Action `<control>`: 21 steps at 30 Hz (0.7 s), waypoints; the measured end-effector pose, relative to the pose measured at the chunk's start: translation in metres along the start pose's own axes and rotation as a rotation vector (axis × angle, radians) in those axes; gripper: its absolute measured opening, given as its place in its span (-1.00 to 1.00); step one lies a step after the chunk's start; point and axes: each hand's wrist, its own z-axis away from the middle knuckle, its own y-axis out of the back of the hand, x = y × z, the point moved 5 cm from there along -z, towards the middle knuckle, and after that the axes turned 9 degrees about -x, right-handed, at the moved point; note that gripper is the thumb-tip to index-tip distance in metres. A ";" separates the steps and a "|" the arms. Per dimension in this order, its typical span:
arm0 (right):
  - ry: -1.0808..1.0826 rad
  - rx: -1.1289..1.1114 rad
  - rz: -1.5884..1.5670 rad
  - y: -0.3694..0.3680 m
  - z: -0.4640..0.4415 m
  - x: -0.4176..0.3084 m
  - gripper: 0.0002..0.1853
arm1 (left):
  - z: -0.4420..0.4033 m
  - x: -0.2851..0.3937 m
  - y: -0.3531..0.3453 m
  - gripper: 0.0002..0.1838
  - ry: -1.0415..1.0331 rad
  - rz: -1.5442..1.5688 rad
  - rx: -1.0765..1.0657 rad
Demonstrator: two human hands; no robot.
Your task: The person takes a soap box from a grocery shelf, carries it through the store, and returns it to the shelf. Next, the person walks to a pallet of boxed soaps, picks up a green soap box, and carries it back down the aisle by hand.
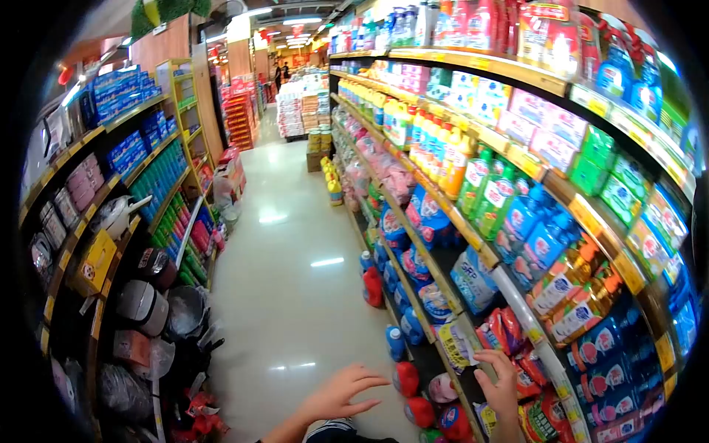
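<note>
Store aisle, shelves both sides. My right hand (499, 384) is at the right-hand shelving, thumb and index finger spread wide. Its fingertips are right by a yellow-and-purple bag (452, 344) on a low shelf; can't tell if they're touching it. My left hand (341, 396) is over the aisle floor (288, 244), fingers apart, not gripping anything. Nearest item to it is a red container (405, 379) low by the shelf foot, with a visible gap.

Around the bag: blue jug (411, 325) to its left, red packets (501, 330) to its right, blue-and-white bag (473, 279) higher up. Further up and right: green bottles (493, 203) and amber pump bottles (583, 306).

Left-hand shelving: rice cooker (142, 304), plastic-wrapped pan (187, 311) beside it, blue boxes (122, 92) on top. Far end of aisle: stacked goods (299, 111) on the floor.
</note>
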 end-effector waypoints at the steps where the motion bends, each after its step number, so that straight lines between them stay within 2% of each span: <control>1: 0.003 -0.025 0.018 -0.006 -0.006 0.003 -0.73 | 0.021 -0.019 0.002 -0.59 0.141 0.066 0.000; 2: 0.005 -0.047 0.036 -0.012 -0.014 0.005 -0.75 | 0.040 -0.031 0.003 -0.59 0.147 0.071 0.007; 4: -0.022 -0.041 0.059 -0.023 -0.033 0.004 -0.77 | 0.077 -0.058 0.017 -0.62 0.267 0.096 0.170; 5: -0.045 -0.038 0.046 -0.031 -0.041 0.006 -0.78 | 0.088 -0.067 0.024 -0.62 0.276 0.089 0.168; 7: -0.060 0.025 -0.008 -0.057 -0.061 0.012 -0.80 | 0.115 -0.088 0.047 -0.61 0.399 0.142 0.348; 8: -0.110 0.067 -0.085 -0.073 -0.075 0.006 -0.80 | 0.122 -0.106 0.056 -0.63 0.327 0.192 0.533; 9: -0.160 0.103 -0.158 -0.088 -0.087 0.001 -0.81 | 0.131 -0.116 0.072 -0.63 0.336 0.183 0.534; 11: -0.170 0.182 -0.338 -0.129 -0.120 0.004 -0.82 | 0.151 -0.145 0.094 -0.68 0.620 0.265 0.588; 13: -0.138 0.193 -0.412 -0.167 -0.158 -0.022 -0.82 | 0.155 -0.147 0.138 -0.67 0.605 0.247 0.650; 14: -0.090 0.110 -0.282 -0.184 -0.178 -0.047 -0.80 | 0.160 -0.146 0.160 -0.68 0.572 0.209 0.700; 15: 0.078 0.004 -0.129 -0.197 -0.196 -0.072 -0.79 | 0.168 -0.146 0.177 -0.70 0.540 0.162 0.745; 17: 0.213 -0.145 0.011 -0.221 -0.225 -0.102 -0.76 | 0.179 -0.156 0.201 -0.69 0.553 0.124 0.808; 19: 0.261 -0.165 -0.036 -0.243 -0.250 -0.109 -0.75 | 0.182 -0.155 0.225 -0.67 0.494 -0.232 0.800; 21: 0.236 -0.186 -0.038 -0.261 -0.271 -0.114 -0.75 | 0.187 -0.170 0.233 -0.65 0.557 -0.271 0.757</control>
